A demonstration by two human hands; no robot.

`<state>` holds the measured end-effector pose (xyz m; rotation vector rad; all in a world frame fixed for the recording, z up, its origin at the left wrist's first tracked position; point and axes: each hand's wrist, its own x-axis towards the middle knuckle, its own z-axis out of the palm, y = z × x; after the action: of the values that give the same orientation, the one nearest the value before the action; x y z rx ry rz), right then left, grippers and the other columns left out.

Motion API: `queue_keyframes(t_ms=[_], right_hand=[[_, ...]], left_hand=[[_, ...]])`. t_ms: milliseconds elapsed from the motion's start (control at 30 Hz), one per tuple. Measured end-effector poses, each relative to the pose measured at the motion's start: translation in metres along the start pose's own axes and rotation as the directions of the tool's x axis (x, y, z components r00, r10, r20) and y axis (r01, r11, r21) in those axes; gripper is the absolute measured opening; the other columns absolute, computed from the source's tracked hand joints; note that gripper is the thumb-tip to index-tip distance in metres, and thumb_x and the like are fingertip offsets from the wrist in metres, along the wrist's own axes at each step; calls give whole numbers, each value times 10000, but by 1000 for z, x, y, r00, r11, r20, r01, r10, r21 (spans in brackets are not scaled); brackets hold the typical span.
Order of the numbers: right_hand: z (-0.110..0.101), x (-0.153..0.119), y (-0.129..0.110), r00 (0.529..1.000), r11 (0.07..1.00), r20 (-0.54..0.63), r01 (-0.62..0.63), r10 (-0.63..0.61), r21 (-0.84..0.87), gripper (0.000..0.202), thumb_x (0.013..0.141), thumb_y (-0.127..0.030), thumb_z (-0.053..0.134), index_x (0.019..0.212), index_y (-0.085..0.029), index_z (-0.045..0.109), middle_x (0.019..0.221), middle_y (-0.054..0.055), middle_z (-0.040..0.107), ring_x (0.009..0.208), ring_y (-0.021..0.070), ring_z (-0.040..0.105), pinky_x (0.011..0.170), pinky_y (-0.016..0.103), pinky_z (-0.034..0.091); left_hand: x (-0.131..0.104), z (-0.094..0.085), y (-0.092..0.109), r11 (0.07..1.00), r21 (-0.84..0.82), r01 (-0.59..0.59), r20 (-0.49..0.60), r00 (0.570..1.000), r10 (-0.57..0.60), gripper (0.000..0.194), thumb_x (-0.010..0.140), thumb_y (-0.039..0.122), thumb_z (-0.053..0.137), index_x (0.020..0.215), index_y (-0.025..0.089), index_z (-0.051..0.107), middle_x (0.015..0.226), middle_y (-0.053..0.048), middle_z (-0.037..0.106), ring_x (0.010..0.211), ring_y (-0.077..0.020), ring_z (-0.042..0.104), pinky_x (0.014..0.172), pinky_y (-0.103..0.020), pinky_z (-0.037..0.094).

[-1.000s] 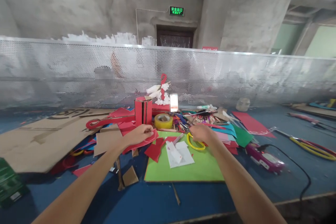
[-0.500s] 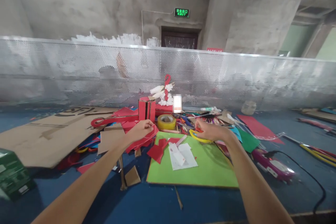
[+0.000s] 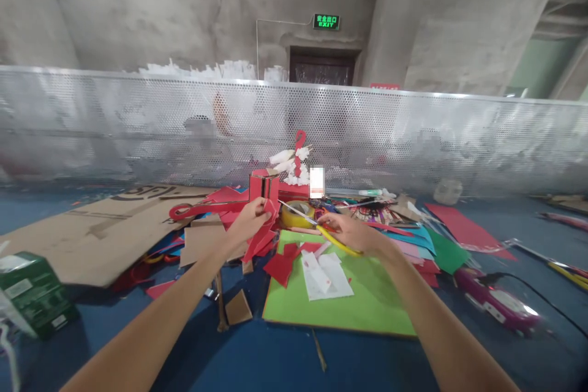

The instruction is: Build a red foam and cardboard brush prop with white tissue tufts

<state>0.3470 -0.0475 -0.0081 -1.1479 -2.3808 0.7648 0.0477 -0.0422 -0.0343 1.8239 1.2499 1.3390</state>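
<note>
Between the fingers of my left hand (image 3: 252,220) is a piece of red paper (image 3: 266,236), held near the front of a red box (image 3: 264,188). My right hand (image 3: 346,231) is closed on yellow-handled scissors (image 3: 337,240), whose blades point left toward the red paper. A roll of yellow tape (image 3: 296,215) lies behind the scissors. Below my hands a light green board (image 3: 367,300) carries a white paper (image 3: 337,282) and red scraps (image 3: 280,266).
Flat cardboard (image 3: 92,233) and a green box (image 3: 39,294) are on the left. At the right lie red paper (image 3: 468,229), green paper (image 3: 448,251) and a purple device (image 3: 496,303) with a cable. A perforated metal panel (image 3: 390,135) stands behind.
My right hand has moved left with the scissors, and their blades now show near the red paper. My left hand has risen slightly with the paper. The view has shifted a little.
</note>
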Motion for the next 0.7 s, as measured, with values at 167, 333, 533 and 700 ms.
queue_keyframes(t_ms=[167,333,533,700], right_hand=[[21,10,-8,997,948,60,36,-58,315,551,832,-430,707,1269,-159,510,996,67,639,781,158,606,633,271,509],[20,-5,-22,998,964,65,-20,3,264,463,903,-512,601,1223,-190,510,759,-5,517,526,103,429,464,248,373],[31,-11,-26,989,898,119,26,-87,439,534,913,-667,472,1241,-248,507,756,-9,488,502,95,389,424,239,324],[39,-7,-28,982,879,170,-14,-77,477,600,878,-708,497,1275,-259,484,699,-50,434,459,83,396,420,230,337]], left_hand=[[-2,-1,14,993,-116,-25,-79,997,16,234,764,404,669,794,180,606,837,-25,684,793,-187,618,738,-292,493],[-5,0,15,968,-241,-63,-190,982,17,277,792,441,687,826,179,605,789,0,637,712,-145,572,675,-258,460],[-11,8,25,941,-337,-30,-230,972,-51,323,792,424,699,988,205,566,754,19,629,650,-137,577,623,-254,461],[-8,12,17,968,-247,-50,-220,975,-6,341,800,476,685,948,199,551,752,17,645,670,-145,602,649,-260,462]])
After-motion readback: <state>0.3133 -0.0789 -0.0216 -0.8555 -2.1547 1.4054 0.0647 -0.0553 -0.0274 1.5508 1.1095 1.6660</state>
